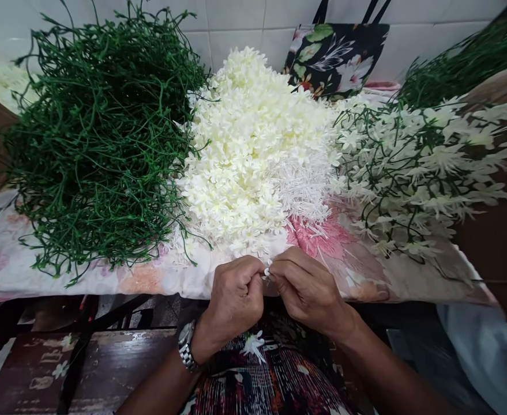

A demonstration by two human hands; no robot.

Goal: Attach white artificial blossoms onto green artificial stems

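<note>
Just over the table's front edge, my left hand (236, 291) and my right hand (309, 288) meet, both closed. Their fingertips pinch a small white artificial flower (267, 270) between them; the fingers cover part of it. Beneath my left hand hangs another white flower (253, 344) with a bit of green at its top; whether it joins what the hand holds is hidden. Straight ahead lies a heap of loose white blossoms (253, 144), with thin white stamen-like strands (305, 184) on its right side. A big tangle of green plastic stems (101, 138) stands at left.
Green stems bearing white flowers (417, 167) are piled at right, beside a brown box (491, 248). A floral cloth (141, 279) covers the table. Against the tiled wall (236, 23) stands a black flowered bag (337, 60). A brown wooden surface (123, 363) is below left.
</note>
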